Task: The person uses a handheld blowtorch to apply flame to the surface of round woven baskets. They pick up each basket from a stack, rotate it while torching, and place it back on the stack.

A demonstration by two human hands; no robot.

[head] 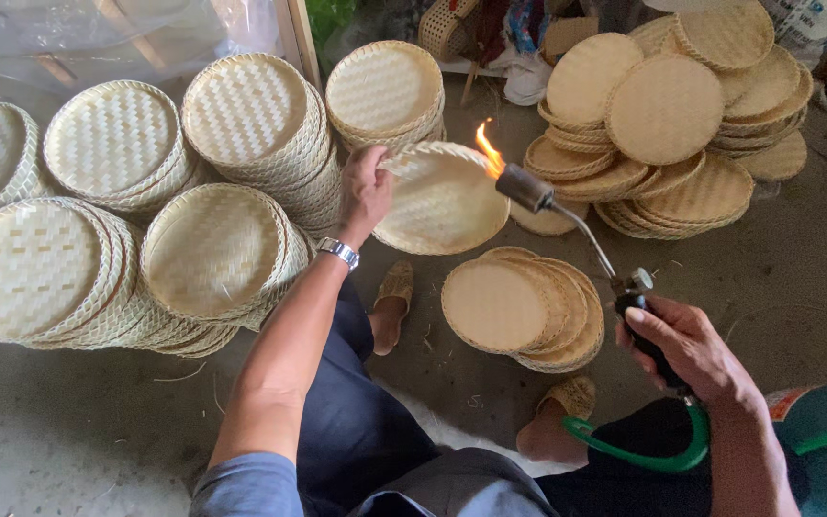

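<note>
My left hand (366, 187) grips the rim of a round woven bamboo tray (447, 201) and holds it tilted up above the floor. My right hand (686, 345) holds a gas torch (576, 235) by its black handle. The torch's metal nozzle sits at the tray's upper right edge, and an orange flame (488, 148) rises from it against the rim. A green hose (643, 455) runs from the handle down toward my lap. A watch (339, 251) is on my left wrist.
Tall stacks of pale woven trays (212, 249) fill the floor on the left. A low stack of darker trays (519, 306) lies just below the torch, and a larger heap (667, 124) sits at the back right. My sandalled feet (394, 297) rest on the concrete.
</note>
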